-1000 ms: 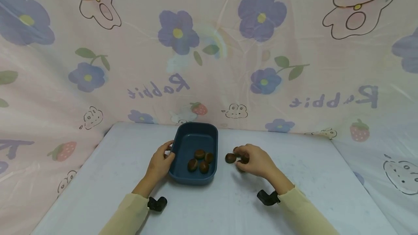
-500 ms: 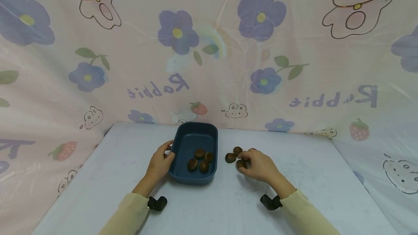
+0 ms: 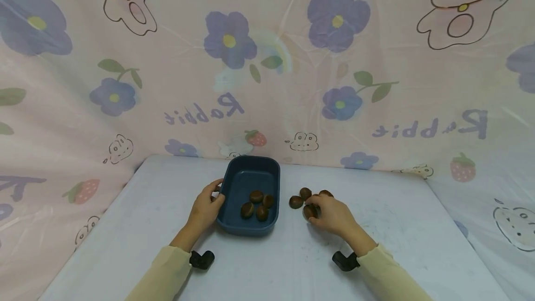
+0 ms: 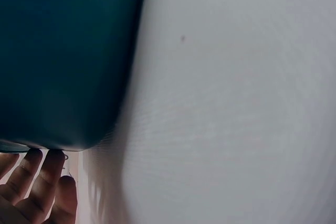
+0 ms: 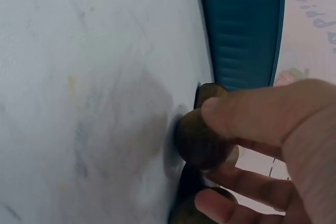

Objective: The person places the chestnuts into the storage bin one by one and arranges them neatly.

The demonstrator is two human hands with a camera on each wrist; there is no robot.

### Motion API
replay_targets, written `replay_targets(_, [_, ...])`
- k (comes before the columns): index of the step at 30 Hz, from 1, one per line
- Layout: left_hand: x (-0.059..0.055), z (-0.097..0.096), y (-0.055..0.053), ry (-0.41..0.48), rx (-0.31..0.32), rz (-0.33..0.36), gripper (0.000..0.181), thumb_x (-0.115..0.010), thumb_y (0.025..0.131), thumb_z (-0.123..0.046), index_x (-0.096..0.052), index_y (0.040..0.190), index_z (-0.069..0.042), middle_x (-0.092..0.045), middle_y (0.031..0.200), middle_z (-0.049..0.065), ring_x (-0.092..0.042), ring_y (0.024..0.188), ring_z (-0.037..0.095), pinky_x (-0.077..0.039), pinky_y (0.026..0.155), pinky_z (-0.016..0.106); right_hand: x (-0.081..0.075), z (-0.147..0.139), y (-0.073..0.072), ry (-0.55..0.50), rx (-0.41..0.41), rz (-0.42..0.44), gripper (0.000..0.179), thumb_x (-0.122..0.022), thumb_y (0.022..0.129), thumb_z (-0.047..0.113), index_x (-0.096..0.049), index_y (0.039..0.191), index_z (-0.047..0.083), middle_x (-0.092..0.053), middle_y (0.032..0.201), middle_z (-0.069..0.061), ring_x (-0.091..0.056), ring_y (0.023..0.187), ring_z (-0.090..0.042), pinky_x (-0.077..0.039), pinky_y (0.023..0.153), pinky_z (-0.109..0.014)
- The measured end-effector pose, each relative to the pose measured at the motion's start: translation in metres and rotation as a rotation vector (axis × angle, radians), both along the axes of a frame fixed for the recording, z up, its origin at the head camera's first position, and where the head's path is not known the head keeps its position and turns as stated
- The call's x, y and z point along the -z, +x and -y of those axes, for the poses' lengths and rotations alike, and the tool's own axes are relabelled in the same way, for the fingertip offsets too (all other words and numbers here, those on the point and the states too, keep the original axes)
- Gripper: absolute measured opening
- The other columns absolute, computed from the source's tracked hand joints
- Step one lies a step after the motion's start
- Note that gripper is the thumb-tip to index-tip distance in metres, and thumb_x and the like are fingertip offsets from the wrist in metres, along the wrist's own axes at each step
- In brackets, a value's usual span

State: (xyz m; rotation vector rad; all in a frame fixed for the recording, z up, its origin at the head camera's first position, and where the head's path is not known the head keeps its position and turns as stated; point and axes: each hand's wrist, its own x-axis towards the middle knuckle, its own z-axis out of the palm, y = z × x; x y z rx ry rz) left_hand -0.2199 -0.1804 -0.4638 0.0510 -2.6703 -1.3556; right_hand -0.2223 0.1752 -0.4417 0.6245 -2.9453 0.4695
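A dark blue rectangular box [image 3: 248, 232] stands on the white table. Several brown chestnuts [image 3: 256, 196] lie in its near half. My left hand [image 3: 205, 207] rests against the box's left side, its fingertips [image 4: 53, 157] touching the outer wall in the left wrist view. To the right of the box my right hand [image 3: 334, 215] is low over a small group of loose chestnuts [image 3: 296, 202]. Thumb and fingers pinch one chestnut [image 5: 202, 140] close to the tabletop. Other chestnuts sit beside and behind those fingers, partly hidden by the hand.
A cloth backdrop [image 3: 284, 82] with flowers and rabbits hangs behind the table's far edge and along its sides. The white tabletop [image 3: 267, 268] extends around the box and in front of both arms. A black camera mount [image 3: 346, 261] juts from the right wrist.
My right hand has shifted slightly right and nearer, uncovering a chestnut at the back of the group, and its fingers now pinch the nearest one. The left hand and box stay in place.
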Motion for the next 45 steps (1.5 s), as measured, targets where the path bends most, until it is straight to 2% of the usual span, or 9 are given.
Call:
replay_targets(10, [0.000,0.000,0.000,0.001,-0.004,0.014,0.050,-0.051,0.092,-0.018,-0.047,0.142,-0.017,-0.059,0.128,0.013,-0.057,0.079,0.016,-0.045,0.069,0.029,0.005,0.000,-0.003,-0.034,0.014,0.024,0.038,-0.080,0.070,0.019,-0.070,0.106,0.016,-0.071,0.101,0.001,-0.064,0.083,-0.015,-0.052,0.071,-0.038])
replay_targets(23, [0.005,0.000,-0.003,-0.009,-0.015,0.004,0.050,-0.051,0.091,-0.018,-0.048,0.141,-0.018,-0.060,0.127,0.012,-0.058,0.078,0.015,-0.045,0.069,0.029,0.010,0.001,-0.003,-0.034,0.024,-0.007,0.037,-0.082,0.066,0.019,-0.071,0.101,0.018,-0.071,0.096,0.002,-0.059,0.074,-0.010,-0.050,0.065,-0.035])
replay_targets(31, [0.003,0.000,-0.002,-0.014,-0.007,0.008,0.050,-0.051,0.091,-0.018,-0.047,0.142,-0.018,-0.059,0.127,0.012,-0.058,0.081,0.016,-0.044,0.071,0.029,0.007,0.004,-0.003,-0.051,0.020,0.002,0.033,-0.078,0.067,0.018,-0.072,0.099,0.018,-0.070,0.092,0.004,-0.049,0.065,-0.008,-0.045,0.060,-0.030])
replay_targets(40, [0.003,-0.001,-0.001,-0.007,-0.009,0.012,0.051,-0.051,0.091,-0.018,-0.047,0.142,-0.018,-0.059,0.128,0.012,-0.058,0.081,0.016,-0.045,0.071,0.029,0.004,0.007,-0.004,-0.124,0.022,-0.010,0.028,-0.076,0.068,0.019,-0.072,0.096,0.021,-0.062,0.079,0.009,-0.050,0.069,-0.008,-0.043,0.061,-0.028])
replay_targets(45, [0.003,-0.001,-0.001,-0.010,-0.010,0.006,0.051,-0.051,0.091,-0.019,-0.048,0.141,-0.018,-0.059,0.127,0.012,-0.058,0.080,0.015,-0.045,0.070,0.029,-0.001,0.011,-0.004,-0.165,0.002,-0.015,0.029,-0.076,0.069,0.020,-0.072,0.098,0.022,-0.062,0.079,0.010,-0.052,0.070,-0.008,-0.043,0.062,-0.027])
